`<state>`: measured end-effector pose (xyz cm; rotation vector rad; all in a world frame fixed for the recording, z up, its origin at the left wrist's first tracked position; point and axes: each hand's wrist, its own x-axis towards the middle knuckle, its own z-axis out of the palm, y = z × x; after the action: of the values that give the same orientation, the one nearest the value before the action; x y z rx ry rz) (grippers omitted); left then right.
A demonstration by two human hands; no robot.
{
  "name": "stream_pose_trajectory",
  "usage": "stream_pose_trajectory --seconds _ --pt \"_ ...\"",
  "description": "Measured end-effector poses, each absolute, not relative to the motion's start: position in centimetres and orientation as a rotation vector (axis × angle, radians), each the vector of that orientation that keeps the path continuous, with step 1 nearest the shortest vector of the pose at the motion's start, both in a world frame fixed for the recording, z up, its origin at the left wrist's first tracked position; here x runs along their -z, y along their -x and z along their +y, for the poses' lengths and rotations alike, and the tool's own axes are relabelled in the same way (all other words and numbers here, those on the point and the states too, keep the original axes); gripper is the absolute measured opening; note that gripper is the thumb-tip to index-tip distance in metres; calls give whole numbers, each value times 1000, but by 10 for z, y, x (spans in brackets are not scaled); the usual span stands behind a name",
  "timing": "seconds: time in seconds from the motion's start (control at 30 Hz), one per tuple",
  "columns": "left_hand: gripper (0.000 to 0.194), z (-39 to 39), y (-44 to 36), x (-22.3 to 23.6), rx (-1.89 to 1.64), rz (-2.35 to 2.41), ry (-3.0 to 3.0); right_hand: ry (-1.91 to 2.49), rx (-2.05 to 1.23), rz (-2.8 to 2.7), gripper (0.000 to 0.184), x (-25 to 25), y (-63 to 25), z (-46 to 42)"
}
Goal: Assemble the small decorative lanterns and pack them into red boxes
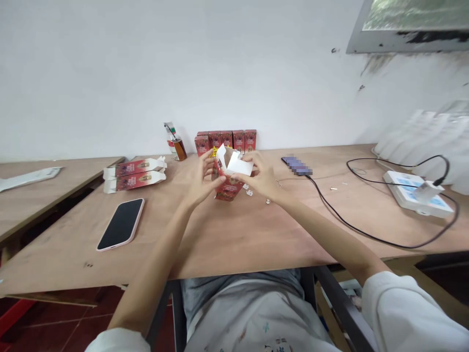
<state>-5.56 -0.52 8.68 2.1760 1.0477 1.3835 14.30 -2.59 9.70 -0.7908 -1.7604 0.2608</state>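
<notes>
A small red printed carton (227, 189) stands upright between my hands, its top open with white flaps raised. My left hand (202, 180) is curved around the carton's left side, thumb toward the front. On the other side, my right hand (262, 175) grips the carton near a white flap (240, 165) that folds outward. The inside of the carton is mostly hidden. Just behind it, something yellow and shiny (214, 152) partly shows. Small white pieces (249, 192) lie on the table to the carton's right.
Closed red cartons (239, 141) line the wall. Flattened cartons (141, 181) and a phone (121, 224) lie at left. A bottle of amber liquid (179, 148) stands behind. At right are another phone (297, 166), a black cable (340, 221), a power strip (415, 193) and stacked white items (414, 139).
</notes>
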Motion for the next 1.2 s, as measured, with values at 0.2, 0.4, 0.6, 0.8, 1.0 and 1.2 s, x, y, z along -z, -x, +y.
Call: stream_pose_trajectory --seconds 0.2,0.4,0.6,0.8,1.0,1.2 --pt "90 -11 51 -62 -1406 852 -2197 651 -45 -2097 27 -113 -144 -29" --pt "82 -12 62 -62 -1452 1005 -2205 744 124 -2474 18 -153 -151 -32" --pt "91 -12 63 -57 -1540 1032 -2246 949 243 -2427 24 -157 -155 -34" --pt "88 -4 66 -45 -1502 1067 -2445 925 90 -2474 29 -150 -151 -31" --pt "98 0 66 -37 -1501 1234 -2542 725 20 -2537 32 -141 -147 -25" --pt "90 3 64 -28 -1506 1275 -2725 796 -143 -2570 43 -146 -151 -30"
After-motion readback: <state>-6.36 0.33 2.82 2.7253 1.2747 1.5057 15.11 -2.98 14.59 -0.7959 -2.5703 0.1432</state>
